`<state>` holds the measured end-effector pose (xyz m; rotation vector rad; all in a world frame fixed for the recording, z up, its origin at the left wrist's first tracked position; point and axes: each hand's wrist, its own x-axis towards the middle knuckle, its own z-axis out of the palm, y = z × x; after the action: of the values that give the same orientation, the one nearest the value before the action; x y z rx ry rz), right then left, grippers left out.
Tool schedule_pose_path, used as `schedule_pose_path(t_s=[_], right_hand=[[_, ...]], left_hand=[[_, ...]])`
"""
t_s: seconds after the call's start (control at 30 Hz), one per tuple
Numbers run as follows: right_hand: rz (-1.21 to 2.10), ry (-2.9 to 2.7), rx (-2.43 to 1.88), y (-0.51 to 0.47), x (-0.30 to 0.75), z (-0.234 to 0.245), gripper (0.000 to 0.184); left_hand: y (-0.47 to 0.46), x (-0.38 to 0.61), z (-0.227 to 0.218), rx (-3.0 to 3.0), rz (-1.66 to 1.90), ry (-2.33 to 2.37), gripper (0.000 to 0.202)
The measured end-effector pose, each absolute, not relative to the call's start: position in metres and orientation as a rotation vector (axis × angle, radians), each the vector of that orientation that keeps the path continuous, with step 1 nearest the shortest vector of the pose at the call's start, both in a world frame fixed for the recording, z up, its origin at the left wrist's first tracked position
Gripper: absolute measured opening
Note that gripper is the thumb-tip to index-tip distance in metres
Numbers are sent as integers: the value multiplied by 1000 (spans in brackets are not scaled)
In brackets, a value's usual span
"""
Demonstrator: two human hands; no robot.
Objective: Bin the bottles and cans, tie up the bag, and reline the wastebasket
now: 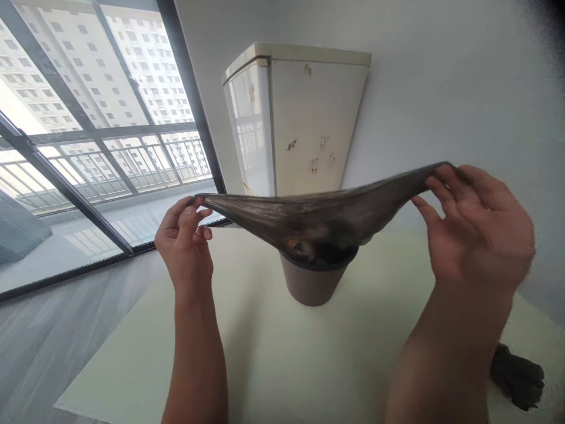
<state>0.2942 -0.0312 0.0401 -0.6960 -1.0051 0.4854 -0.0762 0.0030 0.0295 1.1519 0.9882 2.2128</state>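
A thin, see-through black trash bag (291,212) is stretched wide between my two hands. My left hand (185,229) pinches one corner of its upper edge. At the opposite corner, my right hand (477,218) grips the edge with its fingers, higher than the left. The bag's middle sags into a brown trash can (313,285) with a dark rim, which stands upright on the table. Through the film some dark and orange-red contents show, but I cannot make out what they are.
A pale green tabletop (265,365) spreads below. A crumpled black bundle (517,377) lies at the right by my forearm. Behind stands a worn white refrigerator (318,112) against the wall. Sliding glass doors (110,118) are on the left.
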Motion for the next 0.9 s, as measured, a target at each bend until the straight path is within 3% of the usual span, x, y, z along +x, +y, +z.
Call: schedule_pose_path(t_s=[0.1, 0.17, 0.3, 0.4, 0.5, 0.63, 0.73, 0.9], right_hand=[[471, -1103, -739, -29, 295, 39, 65], [494, -1163, -741, -29, 294, 39, 69], [551, -1139, -779, -28, 291, 36, 34], [498, -1047, -840, -26, 295, 31, 4], [483, -1030, -1033, -26, 307, 25, 20], [557, -1287, -1563, -24, 321, 17, 34], [638, -1462, -1764, -15, 322, 10, 33], [865, -1530, -1618, 0, 306, 4, 24]], left_hand=[[3, -69, 29, 1227, 2190, 986, 35], [3, -65, 29, 1275, 2165, 1008, 39], [6, -66, 26, 1267, 2068, 1060, 40], [11, -75, 21, 1209, 2027, 1216, 24], [14, -82, 18, 1244, 1869, 1393, 15], [12, -78, 19, 1399, 1431, 1511, 26], [9, -67, 19, 1517, 1130, 1513, 34], [3, -51, 17, 1628, 972, 1342, 46]])
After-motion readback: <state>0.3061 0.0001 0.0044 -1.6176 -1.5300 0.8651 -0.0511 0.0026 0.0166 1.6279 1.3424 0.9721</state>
